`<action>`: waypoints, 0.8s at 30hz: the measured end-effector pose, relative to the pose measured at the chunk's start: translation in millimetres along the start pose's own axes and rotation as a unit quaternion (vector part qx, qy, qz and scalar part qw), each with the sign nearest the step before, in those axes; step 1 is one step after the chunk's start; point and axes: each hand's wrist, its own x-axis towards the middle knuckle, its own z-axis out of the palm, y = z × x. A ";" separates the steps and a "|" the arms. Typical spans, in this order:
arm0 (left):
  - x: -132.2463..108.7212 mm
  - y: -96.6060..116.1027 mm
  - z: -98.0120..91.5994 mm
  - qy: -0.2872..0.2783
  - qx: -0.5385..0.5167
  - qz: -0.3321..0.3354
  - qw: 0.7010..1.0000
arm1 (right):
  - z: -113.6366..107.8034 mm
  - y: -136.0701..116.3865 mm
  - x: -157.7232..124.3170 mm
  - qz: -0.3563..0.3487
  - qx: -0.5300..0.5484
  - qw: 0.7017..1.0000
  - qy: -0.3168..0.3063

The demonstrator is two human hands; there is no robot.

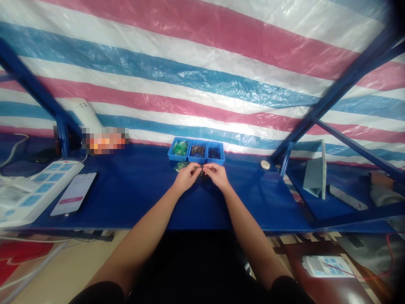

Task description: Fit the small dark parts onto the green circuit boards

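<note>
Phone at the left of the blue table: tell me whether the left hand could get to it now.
Probably yes. Only bare table lies between the left hand and the phone; nothing stands in the way. But that hand is pinching a small dark part together with the right hand.

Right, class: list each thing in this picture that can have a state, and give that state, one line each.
left hand: fingers pinched on the small dark part
right hand: pinched on the same part
left bin: open, green pieces inside
middle bin: open, dark bits inside
right bin: open, dark bits inside
phone: flat, screen lit
tablet: propped upright
</note>
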 end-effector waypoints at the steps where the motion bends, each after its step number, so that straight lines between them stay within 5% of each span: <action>1: -0.1 0.2 0.0 0.002 -0.002 0.001 1.000 | -0.2 -0.8 0.0 0.000 -0.001 1.000 0.002; 24: 0.7 3.4 -2.7 0.005 0.023 0.001 1.000 | -0.8 4.1 1.3 0.001 0.024 1.000 -0.010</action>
